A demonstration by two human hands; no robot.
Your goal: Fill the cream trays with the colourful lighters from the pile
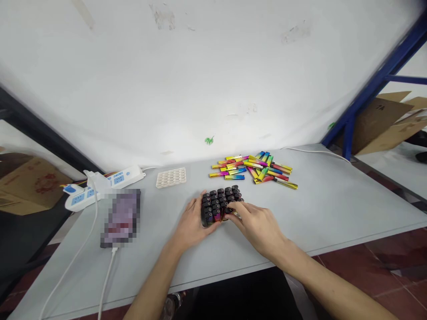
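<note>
Black-topped tubes [215, 202] stand in rows. The left hand [192, 224] grasps their side; the right hand [258, 226] pinches one.

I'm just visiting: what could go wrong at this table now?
The right hand might tip neighbouring black-topped tubes, since they stand packed close together, though the left hand rests against one side. The loose colourful tubes lie in a heap, so a bump could send some sliding.

"7A" [380, 107] on the right cardboard box [375, 124]; red print [50, 181] on the left carton [25, 189] unreadable
</note>
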